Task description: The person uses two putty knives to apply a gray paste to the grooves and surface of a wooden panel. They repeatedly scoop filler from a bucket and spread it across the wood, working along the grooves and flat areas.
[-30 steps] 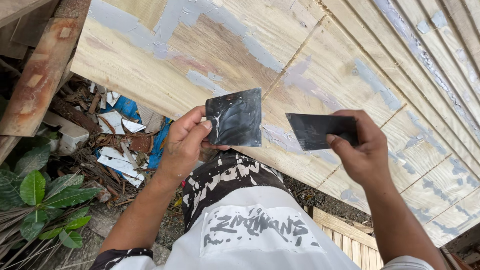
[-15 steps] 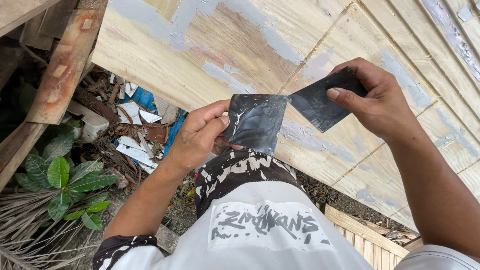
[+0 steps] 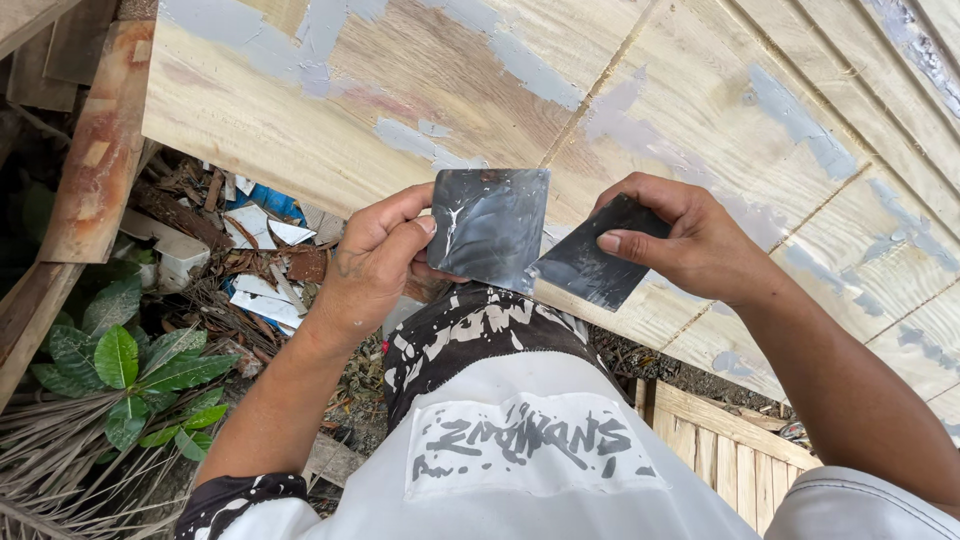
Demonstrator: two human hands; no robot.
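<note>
We hold a square grey scraper plate (image 3: 490, 228) pinched in our left hand (image 3: 372, 262), thumb on its near face and fingers behind its left edge, so the grip is closed on it and the plate stands nearly upright in front of us. Our right hand (image 3: 690, 240) is closed on a second, darker scraper (image 3: 592, 265), thumb on top and fingers wrapped over its upper end; this one tilts down to the left, and its lower corner touches the right edge of the square plate. Both plates are smeared with grey paste. Behind them runs a wall of pale wooden boards (image 3: 480, 90), patched with streaks and blobs of grey filler (image 3: 800, 125), most thickly along the joints. Nothing stands between our hands and the boards. To the left a rusty brown plank (image 3: 95, 150) leans beside the boards, and below it lies a heap of rubble (image 3: 250, 260) with white shards and a blue scrap among dry sticks. A green leafy plant (image 3: 130, 375) grows at the lower left. Both forearms rise from the bottom of the view, the left bare, the right crossing from the lower right corner, above our white printed shirt (image 3: 520, 470). A slatted wooden crate (image 3: 730, 440) sits at the lower right; we cannot tell what it holds.
</note>
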